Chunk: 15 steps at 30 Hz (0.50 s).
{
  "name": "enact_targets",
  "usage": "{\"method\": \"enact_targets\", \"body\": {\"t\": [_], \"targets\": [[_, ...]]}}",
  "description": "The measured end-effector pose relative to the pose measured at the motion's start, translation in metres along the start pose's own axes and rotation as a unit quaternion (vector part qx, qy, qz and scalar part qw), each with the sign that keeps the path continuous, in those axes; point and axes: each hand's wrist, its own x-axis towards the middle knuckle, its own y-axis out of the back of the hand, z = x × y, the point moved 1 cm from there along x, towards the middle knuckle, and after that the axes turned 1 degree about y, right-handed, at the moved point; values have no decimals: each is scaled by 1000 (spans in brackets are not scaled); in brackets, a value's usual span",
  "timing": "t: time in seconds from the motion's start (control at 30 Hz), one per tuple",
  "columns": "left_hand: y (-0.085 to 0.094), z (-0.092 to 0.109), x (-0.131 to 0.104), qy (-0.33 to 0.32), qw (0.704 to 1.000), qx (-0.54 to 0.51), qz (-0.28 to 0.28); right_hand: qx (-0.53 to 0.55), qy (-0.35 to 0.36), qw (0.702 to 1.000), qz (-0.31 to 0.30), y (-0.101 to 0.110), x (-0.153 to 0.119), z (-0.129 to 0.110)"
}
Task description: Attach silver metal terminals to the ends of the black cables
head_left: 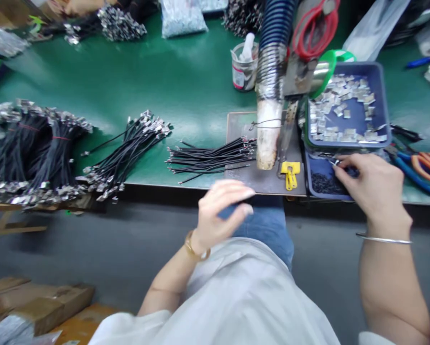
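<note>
My left hand (224,211) hangs in front of the table edge, thumb and fingers apart, with nothing visible between them. Just beyond it lies a loose row of black cables (207,158) with bare tips. Over the lower blue tray (317,192), my right hand (373,184) has thumb and finger pinched together. Something small and shiny shows at those fingertips, but its kind is unclear. Small black pieces (326,183) fill part of this tray. Above it sits another blue tray (383,105) with flat silver metal parts (331,103).
A ribbed hose (272,72) comes down over the grey board (239,127), beside a yellow clip-like tool (290,175). Bundled cables (132,148) with metal ends lie left. Orange-and-blue-handled pliers (416,170) are at right. A plastic cup (241,72) and solder spool (322,74) stand behind.
</note>
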Motion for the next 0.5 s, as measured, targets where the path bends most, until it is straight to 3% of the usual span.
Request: {"method": "enact_targets", "body": {"t": [0.1, 0.2, 0.27, 0.37, 0.43, 0.5], "targets": [[-3, -29, 35, -85, 981, 174, 14, -1, 33, 999, -10, 4, 0, -2], [-5, -51, 69, -105, 950, 289, -53, 14, 42, 999, -23, 9, -1, -3], [-5, -57, 83, -125, 938, 310, -90, 16, 47, 998, -34, 11, -3, -2], [1, -56, 90, -131, 940, 301, -94, 11, 59, 997, -47, 15, -7, 0], [7, -52, 90, -124, 953, 270, -67, -10, 67, 996, -56, 18, -8, 0], [14, -46, 90, -104, 962, 252, 0, -23, 76, 995, -63, 20, -8, -1]]}}
